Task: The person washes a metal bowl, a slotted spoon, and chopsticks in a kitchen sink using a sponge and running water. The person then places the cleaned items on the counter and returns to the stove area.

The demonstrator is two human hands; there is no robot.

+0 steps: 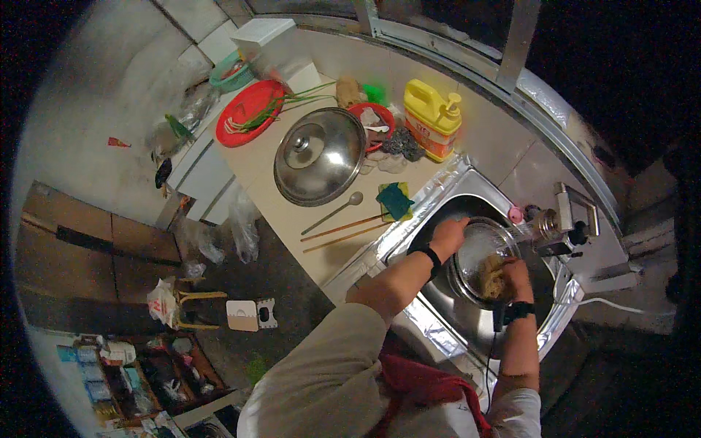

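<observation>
A round metal pot [477,245] sits tilted in the stainless steel sink [438,219], and its inside looks wet. My left hand [450,239] grips the pot's rim at the upper left. Inside the pot, on its lower right side, my right hand [517,276] is closed on a tan, fibrous scrubber [493,279], possibly a loofah. A faucet [546,224] stands at the sink's right edge, its spout pointing towards the pot. Whether water is running is hard to make out. Fingers of the right hand are partly hidden.
On the counter [263,180] left of the sink are a domed metal lid [328,164], a long spoon [334,211], chopsticks [342,229] and a sponge with a green cloth [395,201]. Behind them stand a yellow jug [432,117], a red bowl [388,117] and a red tray with scallions [235,112].
</observation>
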